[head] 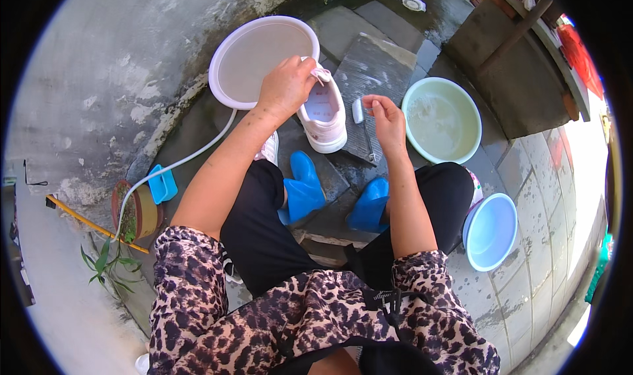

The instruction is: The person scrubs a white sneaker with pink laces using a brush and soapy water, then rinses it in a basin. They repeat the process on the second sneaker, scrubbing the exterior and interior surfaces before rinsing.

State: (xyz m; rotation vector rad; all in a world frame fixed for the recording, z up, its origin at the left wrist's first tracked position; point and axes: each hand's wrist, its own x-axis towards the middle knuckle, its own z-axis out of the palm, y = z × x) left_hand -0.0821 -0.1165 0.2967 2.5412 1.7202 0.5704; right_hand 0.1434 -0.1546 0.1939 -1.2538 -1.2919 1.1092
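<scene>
My left hand (284, 88) grips a pink and white sneaker (326, 128) by its tongue and laces. The shoe hangs at a tilt, its opening towards me and its insole visible. Just right of it, my right hand (388, 125) has curled fingers with thumb and index close together. Its fingertips overlap the edge of a white-headed scrub brush (357, 110); whether they hold it is hard to see. Beneath lies a wet ridged washing slab (373, 61). A second pink and white sneaker (269, 148) shows partly behind my left knee.
A large basin of cloudy water (262, 58) stands at the left, a pale green basin of water (441, 120) at the right. A blue basin (489, 231) sits beside my right knee. A white hose (198, 152) runs past a potted plant (133, 209). Blue boots (304, 192) are on my feet.
</scene>
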